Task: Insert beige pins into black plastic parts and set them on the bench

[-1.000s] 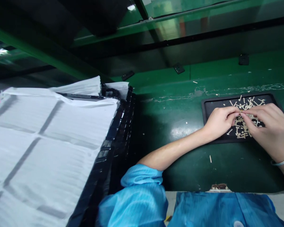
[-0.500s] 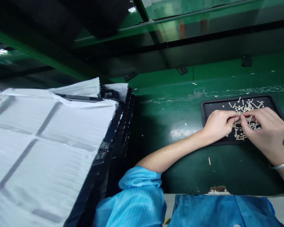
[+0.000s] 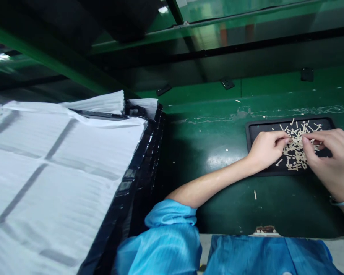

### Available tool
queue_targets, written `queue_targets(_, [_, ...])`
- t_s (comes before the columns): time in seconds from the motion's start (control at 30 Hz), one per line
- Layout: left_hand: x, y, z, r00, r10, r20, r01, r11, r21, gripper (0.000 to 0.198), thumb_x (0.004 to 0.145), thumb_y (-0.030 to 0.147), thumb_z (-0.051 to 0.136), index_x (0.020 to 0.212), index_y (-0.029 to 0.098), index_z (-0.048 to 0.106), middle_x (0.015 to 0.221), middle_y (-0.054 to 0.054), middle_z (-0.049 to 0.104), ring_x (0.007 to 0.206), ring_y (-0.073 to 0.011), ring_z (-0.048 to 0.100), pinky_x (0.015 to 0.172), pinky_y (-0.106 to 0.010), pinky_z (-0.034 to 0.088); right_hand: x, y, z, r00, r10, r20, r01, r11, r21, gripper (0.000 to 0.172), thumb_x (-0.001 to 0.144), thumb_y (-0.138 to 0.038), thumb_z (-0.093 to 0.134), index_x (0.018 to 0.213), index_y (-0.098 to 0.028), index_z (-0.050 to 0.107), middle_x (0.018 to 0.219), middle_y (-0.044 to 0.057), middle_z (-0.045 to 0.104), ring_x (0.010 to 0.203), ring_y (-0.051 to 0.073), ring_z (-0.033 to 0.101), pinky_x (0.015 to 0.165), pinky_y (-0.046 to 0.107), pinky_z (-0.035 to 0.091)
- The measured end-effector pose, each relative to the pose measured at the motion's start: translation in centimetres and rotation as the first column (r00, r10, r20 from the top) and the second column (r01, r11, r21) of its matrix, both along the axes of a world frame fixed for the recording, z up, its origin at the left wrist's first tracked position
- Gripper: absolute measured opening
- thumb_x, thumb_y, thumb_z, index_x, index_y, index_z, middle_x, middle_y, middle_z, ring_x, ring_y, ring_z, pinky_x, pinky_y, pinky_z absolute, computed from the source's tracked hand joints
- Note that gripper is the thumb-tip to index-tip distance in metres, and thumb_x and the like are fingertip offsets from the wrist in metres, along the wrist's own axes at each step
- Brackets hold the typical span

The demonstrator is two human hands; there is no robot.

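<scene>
A shallow black tray (image 3: 263,172) lies on the green worktop, holding a heap of small pale strips (image 3: 296,158). Over the tray's left half is my left hand (image 3: 268,149), its thumb and forefinger pinched together. What sits in that pinch is too small to make out. My right hand (image 3: 331,152) is above the right side of the heap, thumb and forefinger brought close at the strips. Whether a strip is between those fingertips cannot be seen. A narrow gap separates the two hands.
To the left stands a stack of black crates (image 3: 140,160) topped with white sheet material (image 3: 60,191). Several small black parts, one a dark block (image 3: 307,74), lie along the back of the green worktop (image 3: 206,141). A loose strip (image 3: 255,194) lies in front of the tray.
My right hand has moved right, away from my left fingertips, which it was meeting before. My left hand keeps its pinch nearly in place. The view has shifted slightly.
</scene>
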State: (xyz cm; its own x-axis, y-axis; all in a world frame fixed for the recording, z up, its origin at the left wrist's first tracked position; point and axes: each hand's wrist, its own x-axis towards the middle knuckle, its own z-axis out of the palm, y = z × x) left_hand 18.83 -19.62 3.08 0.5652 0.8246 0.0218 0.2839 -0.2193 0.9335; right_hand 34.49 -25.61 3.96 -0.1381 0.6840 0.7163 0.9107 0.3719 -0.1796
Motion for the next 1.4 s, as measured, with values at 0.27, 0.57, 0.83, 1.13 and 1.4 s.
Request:
queue_targets(0.27, [0.0, -0.3, -0.1, 0.998, -0.037, -0.041, 0.041, 0.994, 0.102, 0.022, 0.089, 0.018, 0.048, 0.087, 0.016, 0.070, 0.072, -0.001, 0.068, 0.064, -0.0130, 0.057, 0.062, -0.024, 0.039, -0.4, -0.3, -0.6, 0.998, 0.033, 0.059, -0.028, 0.996, -0.087, 0.016, 0.077, -0.012, 0.069, 0.089, -0.021, 0.066, 0.081, 0.006, 0.070, 0.076, 0.023, 0.063, 0.067, 0.034, 0.049])
queue_targets(0.57, [-0.2, -0.5, 0.1, 0.996, -0.054, -0.064, 0.063, 0.989, 0.135, 0.021, 0.087, 0.018, 0.047, 0.086, 0.016, 0.068, 0.077, -0.003, 0.069, 0.066, -0.0140, 0.058, 0.065, -0.025, 0.040, -0.6, -0.1, -0.5, 0.998, 0.032, 0.050, -0.030, 0.999, -0.036, 0.013, 0.074, -0.010, 0.066, 0.079, -0.021, 0.063, 0.074, 0.004, 0.070, 0.069, 0.020, 0.062, 0.061, 0.031, 0.048])
queue_targets(0.83, [-0.4, 0.8, -0.1, 0.889, -0.133, 0.438, 0.301, 0.890, -0.343, 0.017, 0.090, 0.028, 0.043, 0.080, 0.015, 0.049, 0.060, 0.002, 0.053, 0.047, -0.0051, 0.039, 0.048, -0.018, 0.029, 1.0, 0.7, 0.4, 0.988, -0.034, -0.151, 0.020, 0.995, -0.093, 0.014, 0.078, -0.009, 0.058, 0.080, -0.018, 0.068, 0.074, 0.004, 0.070, 0.069, 0.018, 0.064, 0.064, 0.030, 0.049])
queue_targets(1.13, [-1.0, 1.8, -0.1, 0.715, -0.248, 0.654, 0.664, 0.536, -0.522, 0.024, 0.086, 0.030, 0.049, 0.069, 0.017, 0.036, 0.056, 0.003, 0.044, 0.043, -0.0046, 0.034, 0.040, -0.019, 0.016, 0.3, 0.3, 0.5, 0.958, 0.181, -0.224, -0.208, 0.973, -0.104, 0.025, 0.072, -0.006, 0.069, 0.089, -0.025, 0.066, 0.075, 0.003, 0.069, 0.064, 0.019, 0.062, 0.060, 0.034, 0.049])
queue_targets(1.4, [-1.1, 1.7, 0.3, 0.729, -0.248, 0.638, 0.662, 0.489, -0.568, 0.023, 0.085, 0.027, 0.047, 0.067, 0.017, 0.036, 0.053, 0.004, 0.035, 0.043, -0.0053, 0.028, 0.042, -0.020, 0.014, -0.1, 0.0, 0.8, 0.946, 0.268, -0.183, -0.276, 0.961, -0.020, 0.036, 0.068, 0.000, 0.072, 0.092, -0.026, 0.064, 0.076, 0.003, 0.070, 0.066, 0.020, 0.063, 0.062, 0.036, 0.050])
